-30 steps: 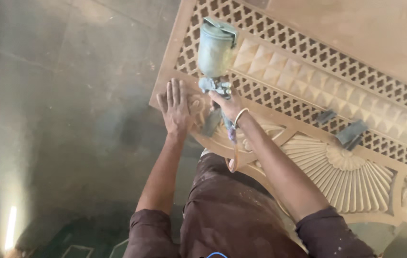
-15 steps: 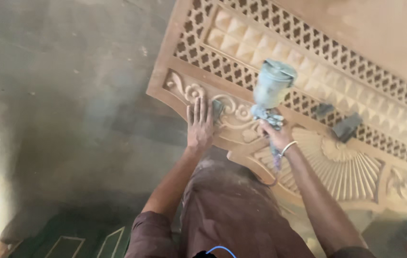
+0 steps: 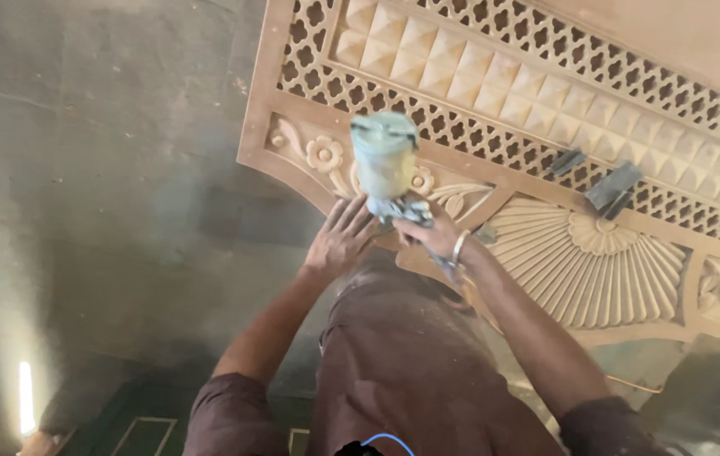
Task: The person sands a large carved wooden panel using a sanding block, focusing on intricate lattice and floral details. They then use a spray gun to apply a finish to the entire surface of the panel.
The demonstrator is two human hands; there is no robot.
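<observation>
Fingers (image 3: 351, 221) of the left hand (image 3: 339, 245) lie spread and flat, palm down, holding nothing, pressed on the lower edge of the carved wooden panel (image 3: 596, 262). Right hand (image 3: 432, 236) is wrapped closed around the grip of a spray gun (image 3: 389, 173); its pale green cup stands upright above the fist, blurred. The gun sits over the panel's floral scroll carving (image 3: 323, 154), just left of the fan-shaped relief.

Two dark grey blocks (image 3: 609, 186) rest on the lattice band, well apart from both hands. Grey floor (image 3: 98, 169) lies beyond the panel's left edge.

Risk, as judged: the left hand rests close to the nozzle, so spray could coat the fingers or leave an unsprayed patch beneath the palm. The top-heavy cup could tip if the wrist rolls. Deep lattice holes may collect runs if the gun lingers.

Against the frame half a second earlier: the gun stood further right, over the lattice; it now sits nearer the panel's left corner. The left hand remains flat on the lower edge.
</observation>
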